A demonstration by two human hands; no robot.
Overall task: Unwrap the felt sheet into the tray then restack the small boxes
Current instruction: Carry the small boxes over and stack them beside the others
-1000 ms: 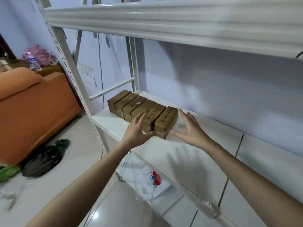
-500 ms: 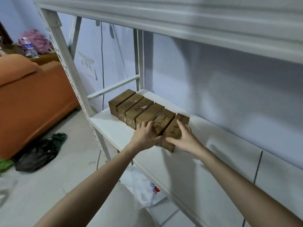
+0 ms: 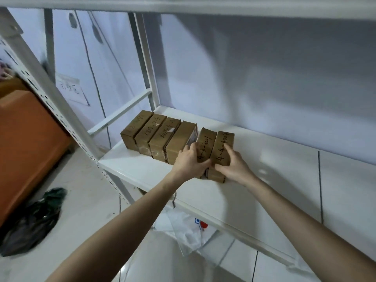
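Right now both hands clasp the row's right-end pair: left hand [image 3: 188, 159] on the fifth box [image 3: 205, 139], right hand [image 3: 232, 165] on the end box [image 3: 222, 145], long axes pointing toward the wall.

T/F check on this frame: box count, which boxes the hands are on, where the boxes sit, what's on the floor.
1. Six boxes stand in a row on the shelf. True.
2. Both hands grip the leftmost box. False: the left hand and right hand are on the two rightmost boxes.
3. The boxes are stacked in a pile. False: they stand side by side.
4. A dark bag lies on the floor. True.
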